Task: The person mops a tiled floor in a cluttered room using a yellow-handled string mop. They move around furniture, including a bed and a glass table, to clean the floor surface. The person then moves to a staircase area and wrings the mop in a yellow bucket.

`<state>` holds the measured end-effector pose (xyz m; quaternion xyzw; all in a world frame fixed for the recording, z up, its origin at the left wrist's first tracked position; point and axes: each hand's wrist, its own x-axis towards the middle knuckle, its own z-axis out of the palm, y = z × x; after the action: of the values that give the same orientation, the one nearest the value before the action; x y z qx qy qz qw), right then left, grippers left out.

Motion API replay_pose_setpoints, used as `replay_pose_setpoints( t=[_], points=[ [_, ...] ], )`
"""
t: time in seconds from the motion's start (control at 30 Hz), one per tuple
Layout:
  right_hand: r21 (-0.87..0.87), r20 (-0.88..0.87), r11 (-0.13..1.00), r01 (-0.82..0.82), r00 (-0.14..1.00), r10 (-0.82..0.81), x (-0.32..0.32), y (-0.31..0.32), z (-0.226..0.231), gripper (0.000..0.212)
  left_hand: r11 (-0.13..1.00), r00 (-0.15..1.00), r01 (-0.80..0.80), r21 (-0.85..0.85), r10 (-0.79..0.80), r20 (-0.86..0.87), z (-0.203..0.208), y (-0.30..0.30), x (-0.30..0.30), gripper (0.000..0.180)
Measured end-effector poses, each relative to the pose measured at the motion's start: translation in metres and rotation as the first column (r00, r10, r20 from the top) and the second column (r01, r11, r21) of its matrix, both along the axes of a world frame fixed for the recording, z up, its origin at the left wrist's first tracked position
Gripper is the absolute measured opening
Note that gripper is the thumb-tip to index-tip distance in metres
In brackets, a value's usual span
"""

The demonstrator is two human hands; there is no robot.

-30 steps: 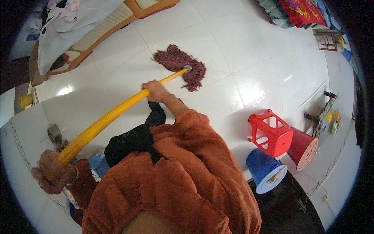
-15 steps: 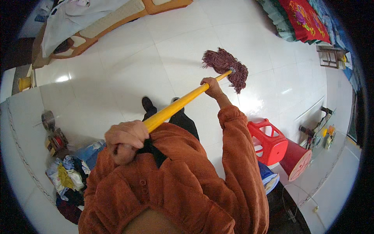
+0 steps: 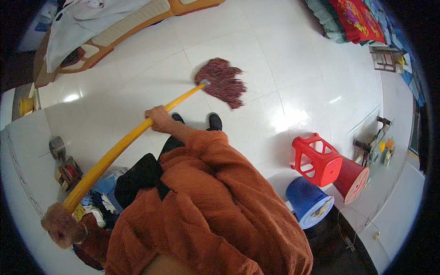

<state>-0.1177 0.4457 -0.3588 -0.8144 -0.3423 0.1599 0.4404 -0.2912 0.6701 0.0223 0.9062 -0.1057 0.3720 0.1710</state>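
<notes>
A mop [image 3: 222,82] with dark reddish-purple yarn strands lies fanned out on the pale tiled floor ahead of my feet. Its long yellow handle slants down and left toward me. My left hand [image 3: 62,225] is wrapped round the handle's upper end at the lower left, slightly blurred. Partway down the shaft, my right hand [image 3: 159,118] grips it, with that arm reaching across my body in a rust-brown sleeve. Both hands are closed on the handle. My dark shoes [image 3: 215,121] stand between the mop strands and my body.
A red plastic stool [image 3: 325,169] and a blue bucket [image 3: 309,199] stand at right, beside a red bin [image 3: 355,183]. A wood-framed sofa [image 3: 133,23] is at the far left. Clothes [image 3: 94,211] are heaped at left; a small wooden stool [image 3: 384,60] sits far right.
The mop strands have swept left across the floor and spread out. Both hands have moved left with the handle, the left hand also lower. The blue bucket now shows more fully.
</notes>
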Motion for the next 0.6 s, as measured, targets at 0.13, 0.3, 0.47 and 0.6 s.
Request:
replay_pose_setpoints(
  t=[0.13, 0.3, 0.47, 0.6],
  points=[
    [0.108, -0.075, 0.985, -0.135, 0.987, 0.143, 0.009, 0.045, 0.008, 0.018, 0.794, 0.848, 0.493, -0.356, -0.53, -0.008, 0.035, -0.036, 0.033, 0.009],
    [0.137, -0.002, 0.97, -0.199, 0.98, 0.201, 0.025, 0.034, 0.014, 0.022, 0.798, 0.965, 0.262, -0.542, -0.203, 0.168, 0.029, -0.089, 0.061, 0.018],
    [0.089, 0.018, 0.969, -0.231, 0.973, 0.23, 0.036, -0.019, 0.019, 0.022, 0.746, 0.96, 0.279, -0.605, -0.207, 0.189, 0.028, -0.118, 0.071, 0.022],
    [0.121, 0.048, 0.982, -0.147, 0.989, 0.142, 0.057, -0.084, 0.008, 0.019, 0.491, 0.95, 0.248, -0.835, 0.049, 0.31, 0.012, -0.169, 0.096, 0.024]
  ],
)
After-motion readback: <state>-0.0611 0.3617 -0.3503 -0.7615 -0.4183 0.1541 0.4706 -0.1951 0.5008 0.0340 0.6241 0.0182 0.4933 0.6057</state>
